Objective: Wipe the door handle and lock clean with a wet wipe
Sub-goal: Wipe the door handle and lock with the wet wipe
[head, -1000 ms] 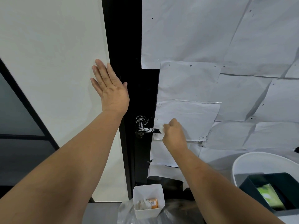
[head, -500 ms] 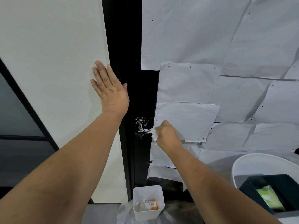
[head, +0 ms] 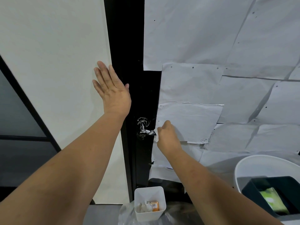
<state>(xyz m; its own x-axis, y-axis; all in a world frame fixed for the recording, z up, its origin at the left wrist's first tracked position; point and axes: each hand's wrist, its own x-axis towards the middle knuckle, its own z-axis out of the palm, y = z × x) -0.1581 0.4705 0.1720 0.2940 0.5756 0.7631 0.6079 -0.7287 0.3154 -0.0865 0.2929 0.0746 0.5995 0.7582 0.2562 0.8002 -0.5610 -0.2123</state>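
While a white cup [head: 150, 203] of scraps sits low by the door [head: 129, 46], the right hand [head: 168, 135] pinches a wet wipe [head: 155, 135] against the tip of the smeared handle [head: 146, 131]. Just above the handle sits the round lock [head: 142, 121]. Farther up, the left hand [head: 112, 90] lies spread flat on the white wall [head: 56, 54].

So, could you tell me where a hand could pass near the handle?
Free: the black door strip above the handle, between the left hand and the paper sheets. Crowded: the lever's tip, where the right hand holds the wipe.
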